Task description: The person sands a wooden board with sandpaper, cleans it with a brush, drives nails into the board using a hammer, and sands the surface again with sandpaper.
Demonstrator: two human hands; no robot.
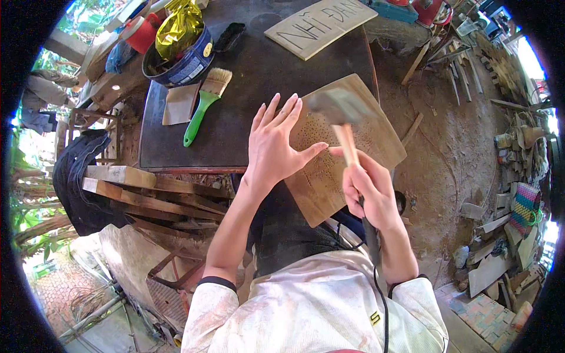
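Brown wood, a dotted board [321,188] lies between and beyond the 2 hands. The left hand [273,144] has its fingers spread, thumb stretched over the board; whether its palm presses down, I cannot tell. The right hand [371,191] wraps around a hammer [348,141], its blurred head ahead of the knuckles. Left of the left hand, 1 green-handled brush [203,112] rests on a dark table [170,144], with a blue bucket [191,67] farther out.

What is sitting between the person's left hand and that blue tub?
In the head view, a green-handled paintbrush lies between the left hand and the blue tub.
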